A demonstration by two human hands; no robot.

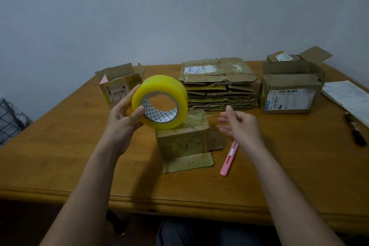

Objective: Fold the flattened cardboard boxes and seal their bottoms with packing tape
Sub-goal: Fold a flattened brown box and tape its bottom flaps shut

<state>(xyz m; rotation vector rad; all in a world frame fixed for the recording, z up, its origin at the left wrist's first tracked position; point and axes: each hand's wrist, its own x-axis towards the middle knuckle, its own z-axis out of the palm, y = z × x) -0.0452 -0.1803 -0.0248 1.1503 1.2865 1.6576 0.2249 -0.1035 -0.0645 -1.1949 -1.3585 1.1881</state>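
The roll of yellow packing tape [159,102] is held up above the near-centre of the wooden counter [60,156], its printed core facing the camera. The left hand [123,118] forms the grip on it: thumb over the near face, fingers curled round the far rim. The right hand [237,124] hangs above the counter with fingers apart and relaxed, holding nothing; it is blurred.

Directly under the roll stands a small folded cardboard box [183,140], its upper face covered in old tape, one flap lying flat toward the near edge. A pink box cutter [229,156] lies just right of it, partly under the right hand.

At far centre sits a stack of flattened cardboard boxes [217,86]. An open small box [119,84] stands at far left, partly hidden by the roll. A larger open box [291,90] stands at far right. Papers [351,98] and a dark tool [356,128] lie at the right edge.
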